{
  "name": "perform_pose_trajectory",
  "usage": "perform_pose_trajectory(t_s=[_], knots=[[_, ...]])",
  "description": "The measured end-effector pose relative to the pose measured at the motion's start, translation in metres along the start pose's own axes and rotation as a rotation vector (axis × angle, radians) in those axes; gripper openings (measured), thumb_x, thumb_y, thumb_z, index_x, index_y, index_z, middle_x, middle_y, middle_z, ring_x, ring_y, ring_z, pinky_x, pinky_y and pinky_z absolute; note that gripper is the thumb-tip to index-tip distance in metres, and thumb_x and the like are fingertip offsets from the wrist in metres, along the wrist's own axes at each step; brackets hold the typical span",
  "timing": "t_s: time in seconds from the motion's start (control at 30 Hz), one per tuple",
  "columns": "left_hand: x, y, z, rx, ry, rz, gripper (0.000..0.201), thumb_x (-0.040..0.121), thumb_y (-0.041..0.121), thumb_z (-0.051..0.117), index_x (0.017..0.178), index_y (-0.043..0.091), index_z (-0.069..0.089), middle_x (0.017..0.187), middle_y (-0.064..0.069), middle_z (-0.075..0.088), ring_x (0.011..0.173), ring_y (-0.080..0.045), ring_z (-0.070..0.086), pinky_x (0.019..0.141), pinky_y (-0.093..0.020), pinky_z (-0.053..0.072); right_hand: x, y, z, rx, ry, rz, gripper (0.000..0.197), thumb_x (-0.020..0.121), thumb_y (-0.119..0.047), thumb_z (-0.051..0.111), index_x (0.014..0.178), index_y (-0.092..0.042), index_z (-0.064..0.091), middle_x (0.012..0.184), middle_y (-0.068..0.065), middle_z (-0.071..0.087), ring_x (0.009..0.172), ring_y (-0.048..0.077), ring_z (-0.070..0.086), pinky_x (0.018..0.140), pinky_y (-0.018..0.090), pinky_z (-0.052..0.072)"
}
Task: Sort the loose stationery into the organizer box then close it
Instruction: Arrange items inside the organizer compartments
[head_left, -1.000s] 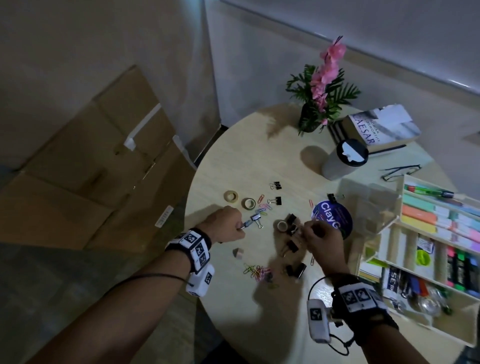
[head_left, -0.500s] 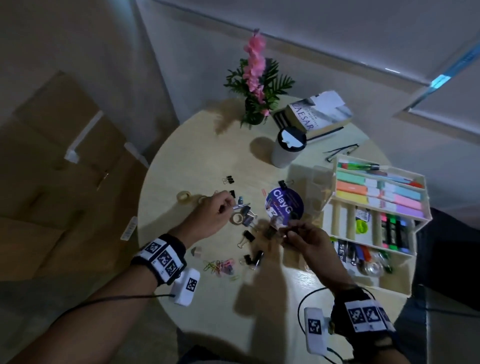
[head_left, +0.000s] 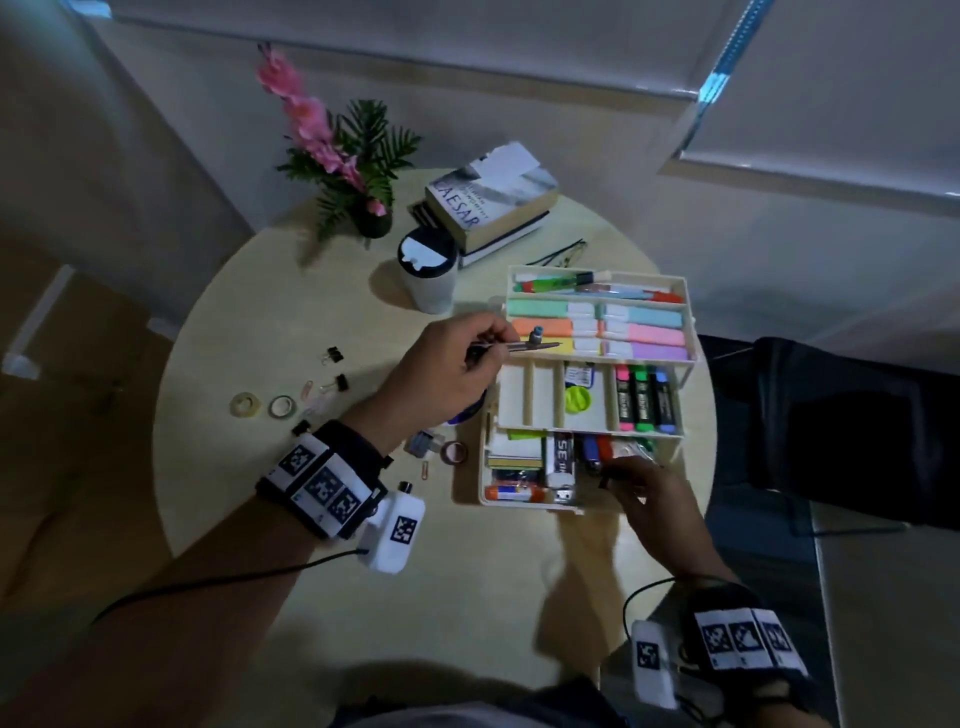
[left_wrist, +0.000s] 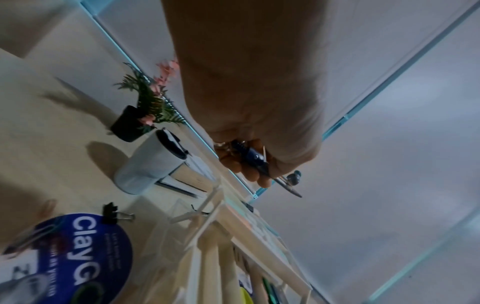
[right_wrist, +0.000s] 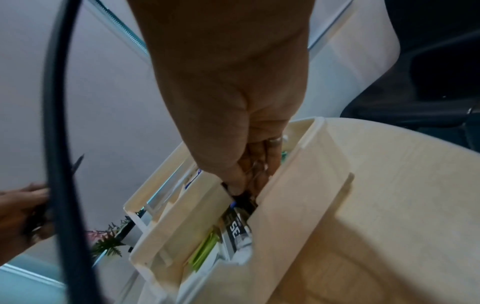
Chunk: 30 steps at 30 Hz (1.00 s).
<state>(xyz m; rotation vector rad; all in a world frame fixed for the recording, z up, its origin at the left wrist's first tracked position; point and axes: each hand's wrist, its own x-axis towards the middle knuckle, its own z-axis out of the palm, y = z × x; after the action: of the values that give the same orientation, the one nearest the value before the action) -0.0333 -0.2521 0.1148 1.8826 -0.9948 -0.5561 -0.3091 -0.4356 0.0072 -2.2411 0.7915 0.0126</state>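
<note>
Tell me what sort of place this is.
Probably a home or small office corner, not a workshop: a round wooden table against a wall with roller blinds, bearing a stack of books, a potted artificial flower and a lidded cup.

both forearms are bare, with no sleeves. each wrist wears a black band (head_left: 324, 480) faced with white panels printed with black square marker codes. a small white camera block (head_left: 393, 531), also bearing a marker code, hangs off the left band; a similar white block (head_left: 652, 662) sits by the right band (head_left: 744, 647). thin black cables (head_left: 218, 581) trail from both.
</note>
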Motion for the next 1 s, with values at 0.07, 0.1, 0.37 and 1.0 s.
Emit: perform_pose_trajectory(t_s=[0.07,0.1,0.37,1.0], knots=[[0.011,0.013,0.012,0.039,-0.001,0.027,0.014,0.101,0.011,0.062,0.112,0.013,0.070,0.107,0.001,0.073,0.099,-0.013,0.069,0.087,-0.035,0.058,0.000,0.008,-0.012,-0.116,0.016,0.013,0.026,0.094,-0.008,0.067,0.105,-0.030,0.075,0.100,-0.012,0.076,0.091,0.011,0.071,0.079,0.035,0.058],[0.017,0.018,0.018,0.057,0.004,0.039,0.014,0.101,0.010,0.062,0.111,0.013,0.070,0.109,0.001,0.073,0.100,-0.012,0.068,0.087,-0.033,0.057,0.000,0.012,-0.017,-0.193,-0.006,0.017,0.026,0.093,-0.007,0.065,0.102,-0.030,0.075,0.098,-0.009,0.076,0.088,0.016,0.071,0.075,0.035,0.056],[0.067,0.020,0.060,0.261,0.063,0.043,0.016,0.096,0.007,0.066,0.108,0.014,0.075,0.104,0.000,0.066,0.098,-0.014,0.064,0.089,-0.031,0.055,0.009,0.027,-0.028,-0.435,-0.372,-0.085,0.038,0.096,-0.011,0.052,0.124,-0.029,0.071,0.116,0.006,0.076,0.103,0.031,0.073,0.085,0.034,0.055],[0.082,0.021,0.076,0.328,0.061,-0.042,0.014,0.094,0.013,0.070,0.103,0.019,0.078,0.103,0.002,0.073,0.097,-0.017,0.064,0.087,-0.041,0.056,0.032,0.025,-0.071,-0.060,-0.226,-0.109,0.021,0.093,-0.016,0.067,0.110,-0.021,0.078,0.096,0.001,0.079,0.086,0.024,0.071,0.071,0.036,0.054]])
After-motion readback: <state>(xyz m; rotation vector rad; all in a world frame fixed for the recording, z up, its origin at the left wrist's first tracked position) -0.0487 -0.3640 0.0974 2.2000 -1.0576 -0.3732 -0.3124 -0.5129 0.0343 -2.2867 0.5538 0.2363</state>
